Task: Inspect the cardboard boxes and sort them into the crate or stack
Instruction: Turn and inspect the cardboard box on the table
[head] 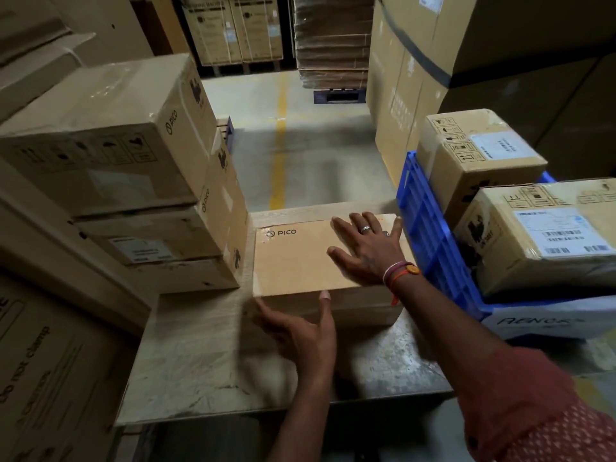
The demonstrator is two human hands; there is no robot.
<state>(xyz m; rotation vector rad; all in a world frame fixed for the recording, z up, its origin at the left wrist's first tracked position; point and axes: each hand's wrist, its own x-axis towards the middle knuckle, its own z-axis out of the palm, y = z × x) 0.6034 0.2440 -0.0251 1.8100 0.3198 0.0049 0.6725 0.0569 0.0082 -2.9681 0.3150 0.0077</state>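
A brown PICO cardboard box lies flat on the table in front of me. My right hand rests flat on its top, fingers spread, near the right end. My left hand is at the box's near side, fingers straight and reaching under the near left corner, thumb up against the front face. To the left stands a stack of three PICO boxes. On the right a blue crate holds two labelled cardboard boxes.
Large cartons wall in the left side and the right back. Beyond the table is concrete floor with a yellow line and a pallet of stacked cardboard.
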